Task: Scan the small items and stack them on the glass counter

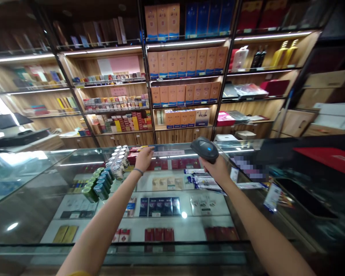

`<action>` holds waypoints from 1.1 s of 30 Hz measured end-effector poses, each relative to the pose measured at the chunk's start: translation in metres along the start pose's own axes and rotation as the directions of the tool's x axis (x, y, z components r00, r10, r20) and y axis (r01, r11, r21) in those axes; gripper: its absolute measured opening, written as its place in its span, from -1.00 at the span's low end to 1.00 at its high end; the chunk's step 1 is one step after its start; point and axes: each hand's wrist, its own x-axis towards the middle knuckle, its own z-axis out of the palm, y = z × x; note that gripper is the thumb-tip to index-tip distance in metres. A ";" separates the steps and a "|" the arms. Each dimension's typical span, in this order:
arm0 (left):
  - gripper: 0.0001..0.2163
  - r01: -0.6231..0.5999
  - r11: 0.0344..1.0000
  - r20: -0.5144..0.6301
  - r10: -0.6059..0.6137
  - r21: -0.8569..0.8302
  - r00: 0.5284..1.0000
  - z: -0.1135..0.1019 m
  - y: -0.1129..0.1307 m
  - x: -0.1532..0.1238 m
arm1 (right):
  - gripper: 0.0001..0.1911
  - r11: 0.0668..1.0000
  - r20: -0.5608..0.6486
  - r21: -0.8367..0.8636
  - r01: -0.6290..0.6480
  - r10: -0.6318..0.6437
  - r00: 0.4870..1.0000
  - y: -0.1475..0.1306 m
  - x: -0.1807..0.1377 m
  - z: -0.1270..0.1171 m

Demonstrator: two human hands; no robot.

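Note:
A black barcode scanner (204,149) with a small blue light is gripped in my right hand (217,168), above the glass counter (163,203). Farther left, my left hand (144,158) reaches to the counter's far side, next to some flat red packs (133,156). Most of its fingers are hidden behind the hand, so whether it grips a pack is unclear. Left of it stand rows of white-topped cans (119,163), then blue cans (102,186) and green cans (91,188). Several blue-and-white slim packets (204,180) lie below my right hand.
Under the glass sit dark blue boxes (160,206) and dark red boxes (159,234). A black tray (304,197) and a red box (330,161) are at right. Behind the counter, lit wall shelves hold orange boxes (186,61) and bottles (280,55). A black machine (20,140) stands at left.

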 end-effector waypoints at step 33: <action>-0.76 -0.151 0.983 0.469 0.087 0.101 0.879 0.116 0.179 -0.091 | -0.63 0.983 -0.154 -0.082 -0.162 0.148 0.977 -0.014 -0.136 -0.142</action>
